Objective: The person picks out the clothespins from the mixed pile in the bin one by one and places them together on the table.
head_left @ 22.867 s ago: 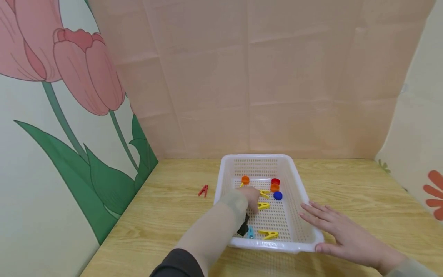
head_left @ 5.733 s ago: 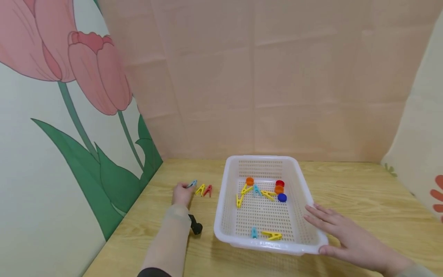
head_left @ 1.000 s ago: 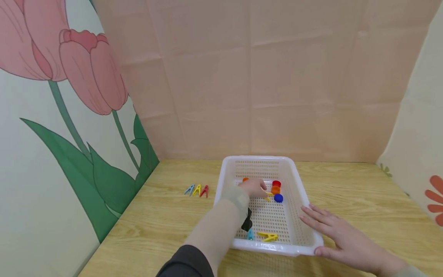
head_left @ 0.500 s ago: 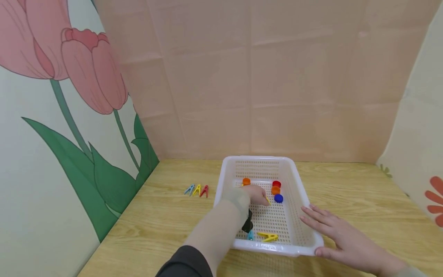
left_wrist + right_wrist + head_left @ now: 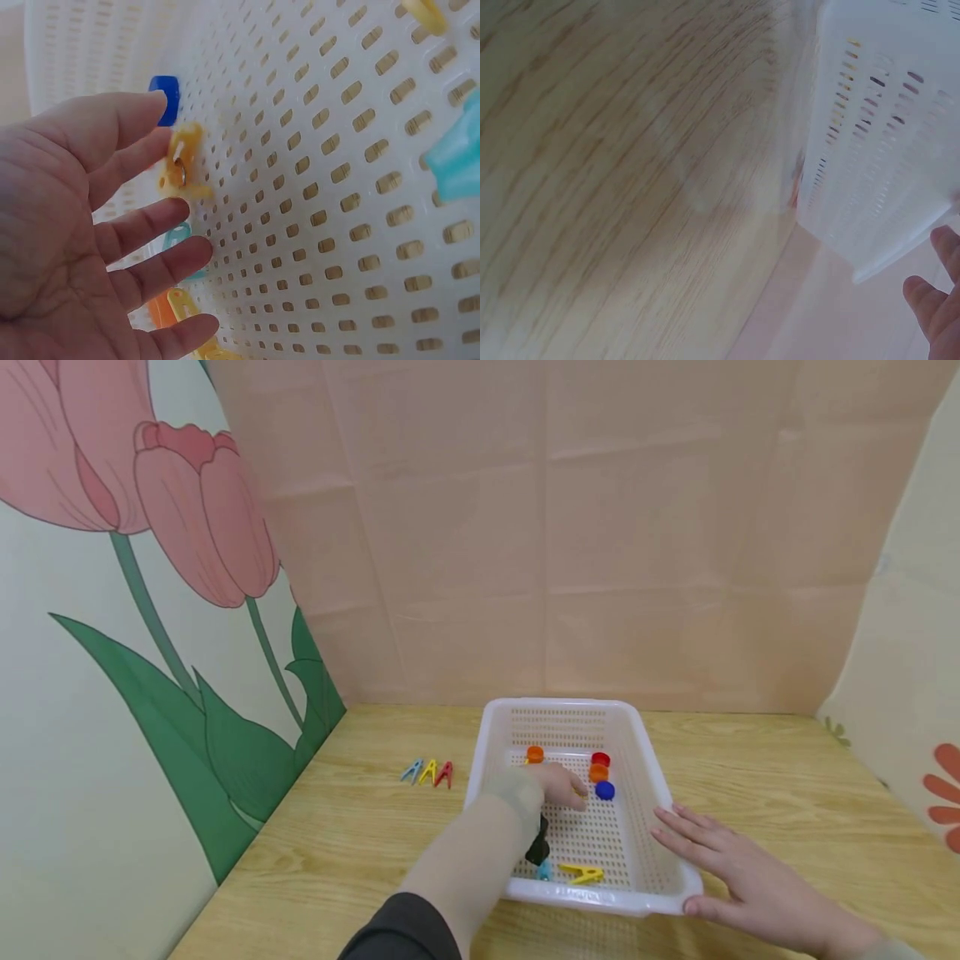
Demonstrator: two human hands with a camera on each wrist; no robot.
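Note:
My left hand [image 5: 558,783] is down inside the white perforated basket [image 5: 663,777], its fingers spread and loosely bent. In the left wrist view a yellow clothespin [image 5: 184,142] lies just past the thumb and index fingertips, slightly blurred. Beyond the other fingers sit a light blue clothespin [image 5: 177,236] and another yellow clothespin [image 5: 184,306]; in the head view the hand hides most of these. My right hand [image 5: 738,868] rests on the basket's right front rim with straight fingers. On the table a light blue [image 5: 412,769], a yellow [image 5: 428,771] and a red clothespin [image 5: 444,774] stand in a row.
A blue cap [image 5: 605,790], a red cap [image 5: 601,760] and two orange caps [image 5: 535,753] lie in the basket's back half. At its front are a yellow clothespin [image 5: 581,872] and a light blue one [image 5: 543,870]. A papered wall stands behind the wooden table [image 5: 360,843].
The yellow and light blue clothespins have joined the red one on the table. My left hand went back into the basket, tilted a yellow clothespin, and its fingers now spread. My right hand stays.

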